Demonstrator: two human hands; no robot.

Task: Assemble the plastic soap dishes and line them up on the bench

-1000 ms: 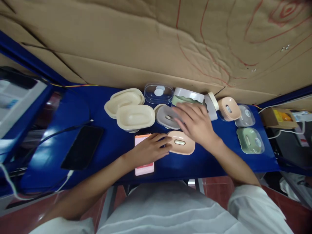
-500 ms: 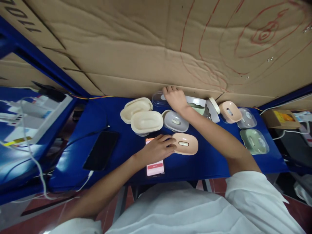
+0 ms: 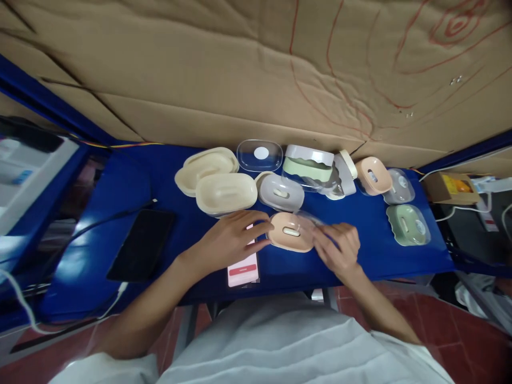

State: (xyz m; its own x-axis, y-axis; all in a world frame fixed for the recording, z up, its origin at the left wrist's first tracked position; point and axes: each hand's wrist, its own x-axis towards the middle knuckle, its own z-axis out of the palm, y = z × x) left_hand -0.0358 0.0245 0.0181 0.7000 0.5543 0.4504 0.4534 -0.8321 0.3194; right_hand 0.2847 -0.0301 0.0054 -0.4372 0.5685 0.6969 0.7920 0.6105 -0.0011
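At 6 o'clock from grey dish [image 3: 288, 198]: peach dish [image 3: 287, 241], one | left hand [image 3: 234, 241]: 9 o'clock rim, fingers parted, hold cannot be told | right hand [image 3: 338, 248]: 3 o'clock, pinching clear cover [image 3: 309, 216]

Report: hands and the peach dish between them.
Left hand at peach dish, left edge. Right hand holding clear cover at right end. Lit phone partly under left hand.

Peach dish [image 3: 290, 244]: glossy plastic, from where I stand.
Cream dish [image 3: 226, 193], left of peach dish: satin plastic.
Oval cover [image 3: 256, 163], behind peach dish: clear, shiny plastic.
Backing [image 3: 200, 69], beyond peach dish: matt, creased cardboard.
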